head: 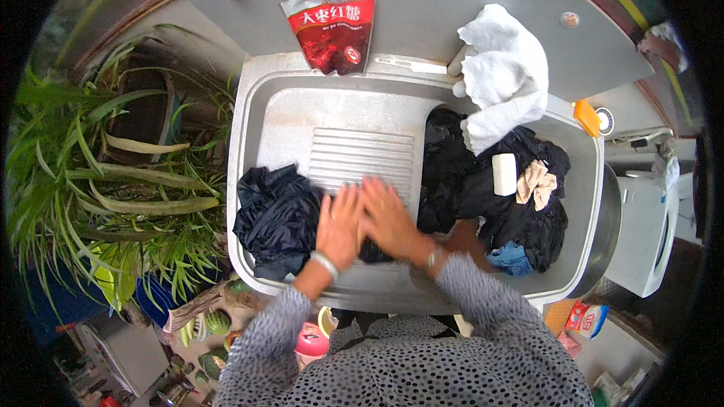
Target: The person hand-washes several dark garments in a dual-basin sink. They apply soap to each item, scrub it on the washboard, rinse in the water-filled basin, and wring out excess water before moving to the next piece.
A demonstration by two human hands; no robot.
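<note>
My left hand (339,229) lies with fingers outstretched over the right edge of a dark, wet-looking garment (277,220). Close against it, my right hand (393,225) reaches across the ridged washboard (362,150) of the laundry sink (334,102). Both hands are blurred at the fingers, and neither visibly grips anything. Some dark cloth shows below them; how far it runs under the palms is hidden. Black clothes (452,181) fill the basin on the right. On top of them rest a white bar of soap (504,174) and a crumpled beige cloth (536,185).
A white towel (506,73) hangs over the tap area into the basin. On the back ledge stand a red pouch (334,31) bearing writing and a white-handled brush (413,64). An orange item (586,118) sits at the right corner. Leafy plants (141,181) crowd the left side.
</note>
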